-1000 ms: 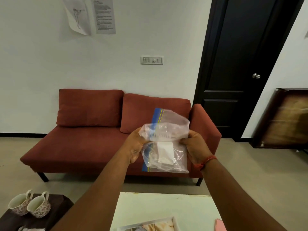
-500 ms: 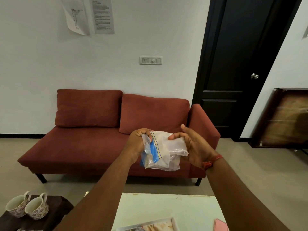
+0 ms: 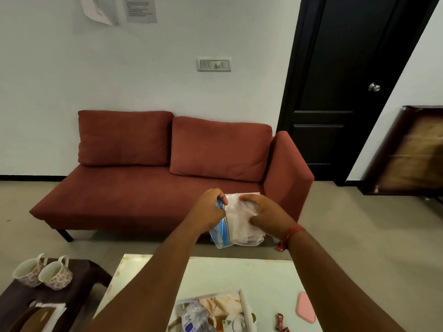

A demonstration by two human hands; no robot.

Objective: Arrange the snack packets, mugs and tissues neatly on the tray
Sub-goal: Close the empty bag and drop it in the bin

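Observation:
Both hands hold a clear plastic zip bag [image 3: 236, 226] with a blue strip, in the air above the far edge of the white table [image 3: 239, 274]. My left hand [image 3: 211, 209] pinches its blue edge; my right hand [image 3: 263, 216] clasps the crumpled clear side. Something white shows faintly inside the bag. A white-rimmed tray [image 3: 245, 307] with a printed base lies at the table's near edge and holds a clear packet [image 3: 194, 317] and some white items. Two floral mugs [image 3: 43, 274] stand on a dark side table [image 3: 79, 291] at the lower left.
A pink flat item [image 3: 305, 310] and a small red wrapped snack [image 3: 280, 321] lie on the white table right of the tray. White papers [image 3: 51, 312] rest on the dark side table. A red sofa [image 3: 153, 183] stands beyond; a black door [image 3: 345, 92] at the right.
The bag was held up and spread out; now it is crumpled smaller between both hands and lower. The view has tilted down, so the tray and table items show.

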